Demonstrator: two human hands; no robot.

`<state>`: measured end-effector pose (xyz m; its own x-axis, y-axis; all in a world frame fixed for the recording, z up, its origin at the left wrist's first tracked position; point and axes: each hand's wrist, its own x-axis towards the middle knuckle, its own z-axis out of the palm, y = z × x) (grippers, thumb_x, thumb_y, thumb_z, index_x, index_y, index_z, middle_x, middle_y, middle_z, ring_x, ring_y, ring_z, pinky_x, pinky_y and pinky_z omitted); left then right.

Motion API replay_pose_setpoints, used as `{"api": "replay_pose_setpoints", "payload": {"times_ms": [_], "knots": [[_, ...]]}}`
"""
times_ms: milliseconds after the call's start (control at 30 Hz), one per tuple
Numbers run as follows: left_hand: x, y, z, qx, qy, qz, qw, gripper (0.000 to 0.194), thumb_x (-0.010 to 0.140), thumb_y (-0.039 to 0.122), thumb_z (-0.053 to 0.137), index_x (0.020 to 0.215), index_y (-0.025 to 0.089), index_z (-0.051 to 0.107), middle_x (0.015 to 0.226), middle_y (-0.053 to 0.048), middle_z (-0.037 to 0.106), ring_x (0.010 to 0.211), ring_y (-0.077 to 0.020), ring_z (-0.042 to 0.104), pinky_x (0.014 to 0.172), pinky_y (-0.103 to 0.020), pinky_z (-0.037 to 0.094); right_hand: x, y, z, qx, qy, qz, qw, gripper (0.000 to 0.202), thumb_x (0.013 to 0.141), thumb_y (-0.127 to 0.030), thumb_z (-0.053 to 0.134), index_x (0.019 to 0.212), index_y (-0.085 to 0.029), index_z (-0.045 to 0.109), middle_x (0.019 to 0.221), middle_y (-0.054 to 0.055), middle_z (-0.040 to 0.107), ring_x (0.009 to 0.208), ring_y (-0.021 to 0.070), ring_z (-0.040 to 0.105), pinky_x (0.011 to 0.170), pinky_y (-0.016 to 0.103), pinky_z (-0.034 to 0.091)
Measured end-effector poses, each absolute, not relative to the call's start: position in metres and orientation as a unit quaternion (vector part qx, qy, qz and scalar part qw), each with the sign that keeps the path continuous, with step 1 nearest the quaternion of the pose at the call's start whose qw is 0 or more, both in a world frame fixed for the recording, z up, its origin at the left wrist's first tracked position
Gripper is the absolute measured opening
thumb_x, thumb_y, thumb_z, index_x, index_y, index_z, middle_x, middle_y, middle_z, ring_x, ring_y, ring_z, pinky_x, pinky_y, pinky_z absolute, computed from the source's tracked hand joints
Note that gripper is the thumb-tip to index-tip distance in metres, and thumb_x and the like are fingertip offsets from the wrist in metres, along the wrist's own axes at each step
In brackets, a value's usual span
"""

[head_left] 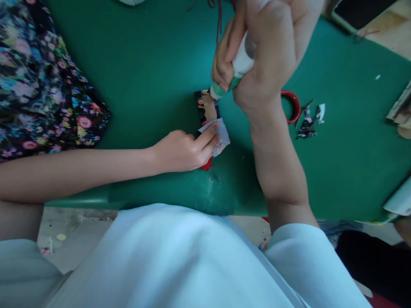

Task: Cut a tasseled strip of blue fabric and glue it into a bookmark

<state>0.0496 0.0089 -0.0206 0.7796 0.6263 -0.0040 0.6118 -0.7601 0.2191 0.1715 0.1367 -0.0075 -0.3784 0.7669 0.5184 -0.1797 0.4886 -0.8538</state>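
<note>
My right hand (pixel 266 55) is wrapped round a white glue bottle (pixel 243 60) with a green cap end, tilted nozzle-down. The bottle's tip meets, or hovers just over, the upper end of a small cardboard piece (pixel 210 108) edged with dark floral fabric. My left hand (pixel 189 147) presses a flap of pale, faintly printed fabric (pixel 224 137) with its fingertips at the lower end of that piece. A red tassel (pixel 207 164) sticks out beneath these fingers. Part of the piece is hidden under the flap and the left fingers.
Dark floral cloth (pixel 48 94) lies on the green table (pixel 144 85) at the left. Right of my forearm are red-handled scissors (pixel 291 107) and fabric scraps (pixel 307 124). Dark red cord (pixel 219 19) runs along the top. A dark-screened device (pixel 362 13) sits at the upper right.
</note>
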Motion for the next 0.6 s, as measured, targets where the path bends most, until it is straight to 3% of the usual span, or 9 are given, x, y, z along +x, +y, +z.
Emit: {"api": "replay_pose_setpoints", "payload": {"times_ms": [200, 433, 600], "knots": [[0.05, 0.0089, -0.0196, 0.928, 0.341, 0.04, 0.146, 0.046, 0.095, 0.017, 0.046, 0.138, 0.012, 0.058, 0.145, -0.025, 0.053, 0.083, -0.0239, 0.074, 0.052, -0.03, 0.049, 0.1668, 0.1393, -0.0159, -0.184, -0.68, 0.456, 0.544, 0.038, 0.093, -0.024, 0.039, 0.056, -0.023, 0.046, 0.045, -0.005, 0.051, 0.038, 0.0059, 0.043, 0.052, 0.018, 0.054], [0.0497, 0.0095, -0.0201, 0.942, 0.324, 0.039, 0.077, 0.044, 0.095, 0.016, 0.04, 0.133, 0.008, 0.061, 0.142, -0.025, 0.056, 0.063, -0.0183, 0.07, 0.043, -0.03, 0.04, 0.1683, 0.137, -0.0117, -0.143, -0.665, 0.521, 0.516, 0.033, 0.092, -0.021, 0.042, 0.06, -0.021, 0.051, 0.046, -0.006, 0.046, 0.04, 0.0066, 0.043, 0.051, 0.02, 0.049], [0.0489, 0.009, -0.0213, 0.94, 0.326, 0.044, 0.093, 0.046, 0.095, 0.016, 0.04, 0.136, 0.009, 0.059, 0.144, -0.025, 0.055, 0.066, -0.0185, 0.07, 0.045, -0.029, 0.04, 0.1671, 0.1341, -0.0101, -0.11, -0.668, 0.57, 0.466, 0.033, 0.093, -0.018, 0.041, 0.061, -0.02, 0.048, 0.048, -0.007, 0.041, 0.042, 0.0045, 0.043, 0.053, 0.017, 0.048]]}}
